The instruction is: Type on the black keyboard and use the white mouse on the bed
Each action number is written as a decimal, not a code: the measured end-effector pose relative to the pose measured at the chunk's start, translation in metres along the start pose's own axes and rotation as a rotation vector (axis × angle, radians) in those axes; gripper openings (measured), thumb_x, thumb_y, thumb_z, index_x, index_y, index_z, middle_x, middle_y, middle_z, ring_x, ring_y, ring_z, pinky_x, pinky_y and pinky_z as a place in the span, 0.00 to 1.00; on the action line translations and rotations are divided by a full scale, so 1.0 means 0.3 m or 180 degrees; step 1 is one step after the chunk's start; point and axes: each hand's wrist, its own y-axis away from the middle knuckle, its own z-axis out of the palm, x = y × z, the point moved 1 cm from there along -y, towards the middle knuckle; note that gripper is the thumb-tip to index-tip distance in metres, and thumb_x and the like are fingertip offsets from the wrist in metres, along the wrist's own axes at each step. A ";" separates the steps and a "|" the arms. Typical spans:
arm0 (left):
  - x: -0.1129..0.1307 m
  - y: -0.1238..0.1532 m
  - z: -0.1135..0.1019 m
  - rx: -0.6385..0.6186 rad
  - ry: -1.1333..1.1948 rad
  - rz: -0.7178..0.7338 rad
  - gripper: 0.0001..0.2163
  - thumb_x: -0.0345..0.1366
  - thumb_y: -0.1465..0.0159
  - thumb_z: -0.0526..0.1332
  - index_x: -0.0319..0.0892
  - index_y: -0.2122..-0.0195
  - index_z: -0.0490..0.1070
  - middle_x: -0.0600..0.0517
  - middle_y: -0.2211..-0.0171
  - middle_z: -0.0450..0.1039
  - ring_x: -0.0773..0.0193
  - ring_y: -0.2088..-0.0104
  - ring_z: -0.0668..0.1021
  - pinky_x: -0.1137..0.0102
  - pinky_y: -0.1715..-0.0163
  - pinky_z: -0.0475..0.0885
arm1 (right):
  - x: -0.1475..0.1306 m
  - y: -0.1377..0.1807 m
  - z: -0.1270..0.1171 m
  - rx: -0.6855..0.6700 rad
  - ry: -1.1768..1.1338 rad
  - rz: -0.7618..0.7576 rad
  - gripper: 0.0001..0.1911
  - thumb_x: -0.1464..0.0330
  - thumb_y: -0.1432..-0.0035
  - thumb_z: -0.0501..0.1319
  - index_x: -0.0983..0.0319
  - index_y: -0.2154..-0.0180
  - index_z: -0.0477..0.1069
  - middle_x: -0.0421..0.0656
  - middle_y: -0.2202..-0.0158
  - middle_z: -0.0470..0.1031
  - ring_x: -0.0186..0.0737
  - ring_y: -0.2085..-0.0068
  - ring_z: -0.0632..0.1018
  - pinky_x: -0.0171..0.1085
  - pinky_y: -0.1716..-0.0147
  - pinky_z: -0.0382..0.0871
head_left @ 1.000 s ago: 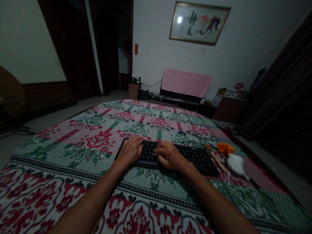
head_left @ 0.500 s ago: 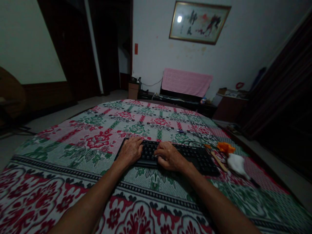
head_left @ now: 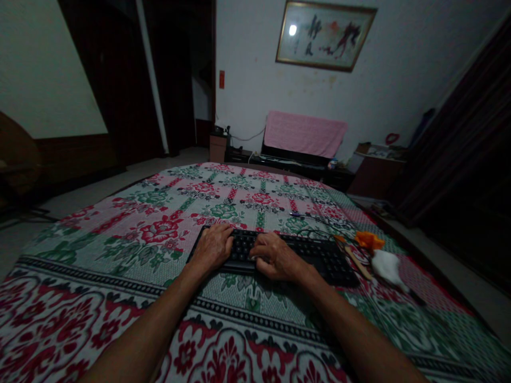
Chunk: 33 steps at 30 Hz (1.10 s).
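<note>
A black keyboard (head_left: 319, 257) lies on the flowered cloth in front of me. Over its left end rests my left hand (head_left: 213, 244), fingers stretched forward across the keys and thumb to the right. It looks open and lies on the keyboard without wrapping round it. My right hand (head_left: 275, 257) is above the middle keys, its fingers bent in and pressed together near the thumb. A small pale spot shows at those fingertips, but I cannot make out whether it is a held thing or a nail. The keys under both hands are hidden.
Right of the keyboard lie a flat wooden stick (head_left: 358, 263), a crumpled orange cloth (head_left: 369, 240) and a white bundle (head_left: 387, 267) beside a dark handle. A thin cable (head_left: 319, 219) runs behind the keyboard. The flowered tablecloth (head_left: 159, 276) covers the table. A pink towel (head_left: 305, 133) hangs beyond.
My right hand's fingertips have shifted slightly to the left over the keys. The left hand and the keyboard stay almost in place; the view has moved a little.
</note>
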 end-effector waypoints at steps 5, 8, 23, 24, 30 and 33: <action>-0.001 -0.003 -0.002 -0.0043 -0.0011 -0.0019 0.14 0.34 0.36 0.51 0.41 0.53 0.72 0.46 0.49 0.72 0.56 0.48 0.71 0.59 0.46 0.64 | 0.006 0.005 -0.002 -0.0231 -0.0025 0.0095 0.08 0.75 0.53 0.55 0.63 0.74 0.73 0.41 0.74 0.68 0.36 0.70 0.68 0.36 0.66 0.59; 0.002 -0.004 -0.005 -0.0062 0.0003 0.0012 0.14 0.34 0.36 0.51 0.41 0.54 0.72 0.46 0.49 0.72 0.56 0.48 0.71 0.59 0.46 0.65 | 0.014 0.011 -0.010 -0.0205 -0.0086 0.0193 0.08 0.76 0.54 0.55 0.63 0.75 0.72 0.41 0.75 0.67 0.35 0.71 0.67 0.35 0.68 0.59; -0.004 -0.003 0.001 -0.0076 -0.0012 -0.0041 0.15 0.35 0.36 0.51 0.42 0.52 0.72 0.47 0.48 0.72 0.56 0.47 0.71 0.59 0.45 0.64 | 0.015 0.011 -0.026 -0.0321 -0.0073 0.0156 0.08 0.76 0.52 0.54 0.63 0.75 0.72 0.41 0.75 0.67 0.34 0.72 0.67 0.34 0.70 0.58; -0.004 -0.002 0.002 -0.0059 -0.0012 -0.0036 0.15 0.34 0.36 0.51 0.42 0.52 0.72 0.46 0.48 0.72 0.56 0.47 0.71 0.59 0.45 0.63 | 0.013 0.010 -0.027 -0.0238 -0.0086 0.0152 0.09 0.76 0.52 0.54 0.63 0.74 0.73 0.41 0.74 0.68 0.35 0.71 0.68 0.34 0.69 0.59; 0.002 -0.002 -0.007 -0.0025 0.0015 -0.0021 0.13 0.34 0.36 0.51 0.43 0.55 0.72 0.47 0.49 0.72 0.57 0.48 0.72 0.59 0.45 0.64 | -0.020 -0.010 0.000 -0.0097 -0.0139 -0.0082 0.12 0.75 0.50 0.55 0.62 0.65 0.75 0.43 0.70 0.70 0.37 0.66 0.69 0.37 0.63 0.61; 0.005 -0.002 -0.011 -0.0037 0.0010 -0.0029 0.13 0.34 0.36 0.51 0.43 0.55 0.72 0.47 0.49 0.72 0.57 0.49 0.72 0.59 0.45 0.63 | -0.017 -0.008 0.002 -0.0222 -0.0103 -0.0057 0.10 0.76 0.52 0.56 0.63 0.68 0.75 0.42 0.71 0.69 0.36 0.68 0.68 0.36 0.65 0.61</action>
